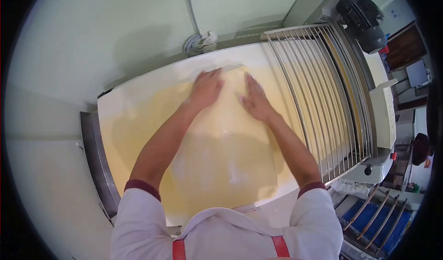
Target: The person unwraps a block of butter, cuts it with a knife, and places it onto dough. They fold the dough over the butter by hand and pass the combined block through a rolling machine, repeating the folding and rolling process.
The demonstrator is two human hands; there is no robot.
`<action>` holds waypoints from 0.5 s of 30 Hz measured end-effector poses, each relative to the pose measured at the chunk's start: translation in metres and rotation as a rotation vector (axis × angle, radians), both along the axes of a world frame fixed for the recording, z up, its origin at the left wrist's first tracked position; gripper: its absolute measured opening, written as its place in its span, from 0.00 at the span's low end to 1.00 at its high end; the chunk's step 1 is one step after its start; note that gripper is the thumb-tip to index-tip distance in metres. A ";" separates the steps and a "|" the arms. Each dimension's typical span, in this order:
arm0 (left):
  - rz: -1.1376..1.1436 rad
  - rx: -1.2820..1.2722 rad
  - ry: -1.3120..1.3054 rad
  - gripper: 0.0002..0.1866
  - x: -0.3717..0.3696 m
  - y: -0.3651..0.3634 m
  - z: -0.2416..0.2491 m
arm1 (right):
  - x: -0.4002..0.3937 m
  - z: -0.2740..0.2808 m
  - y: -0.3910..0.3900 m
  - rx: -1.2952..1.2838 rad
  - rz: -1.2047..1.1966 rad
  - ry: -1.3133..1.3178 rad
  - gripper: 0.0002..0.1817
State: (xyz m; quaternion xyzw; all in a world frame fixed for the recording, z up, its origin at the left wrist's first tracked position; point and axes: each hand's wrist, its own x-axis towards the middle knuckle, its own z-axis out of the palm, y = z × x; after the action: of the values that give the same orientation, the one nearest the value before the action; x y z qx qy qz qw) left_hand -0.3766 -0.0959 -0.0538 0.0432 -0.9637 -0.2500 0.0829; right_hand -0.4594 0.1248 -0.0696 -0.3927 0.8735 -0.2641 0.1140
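A wide, thin sheet of pale yellow dough point(221, 154) covers much of the white work surface point(166, 73), with a folded layer lying on top and white flour patches on it. My left hand point(207, 89) rests on the dough near its far edge, fingers spread and a little blurred. To its right, my right hand point(255, 98) touches the dough near the far corner of the upper layer, with thumb and fingers apart. Neither hand grips anything. The dough runs on to the right beneath a metal rod guard.
The metal rod guard point(309, 98) of a machine stands at the right, with a black motor point(362, 22) behind it. A wall with a coiled cable point(193, 44) borders the far side. Blue trays point(376, 223) sit in a rack at the lower right.
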 end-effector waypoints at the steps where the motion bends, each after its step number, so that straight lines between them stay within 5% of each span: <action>1: -0.015 0.117 -0.060 0.21 -0.027 0.013 0.007 | 0.007 0.001 0.000 -0.110 0.035 -0.013 0.39; 5: 0.101 0.435 -0.086 0.20 -0.065 0.031 0.022 | 0.021 0.010 0.002 -0.710 -0.044 -0.488 0.37; 6: 0.134 0.376 -0.212 0.23 -0.066 0.035 0.032 | 0.030 0.019 0.001 -0.973 -0.293 -0.770 0.29; 9: 0.051 0.150 -0.015 0.27 -0.073 0.041 0.015 | 0.024 0.038 0.028 -0.437 -0.331 -1.081 0.22; 12: 0.198 0.195 -0.073 0.29 -0.085 0.063 0.031 | 0.018 0.035 0.030 -0.618 -0.242 -1.205 0.16; 15: 0.242 -0.101 -0.165 0.29 -0.115 0.084 0.016 | 0.016 0.024 0.032 -0.727 -0.404 -1.311 0.18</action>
State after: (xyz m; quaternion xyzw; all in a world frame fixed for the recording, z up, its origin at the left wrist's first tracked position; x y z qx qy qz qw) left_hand -0.4913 -0.0120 -0.0379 0.1752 -0.9664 -0.1850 0.0349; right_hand -0.4433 0.1572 -0.0454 -0.0023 0.5407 -0.7281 0.4213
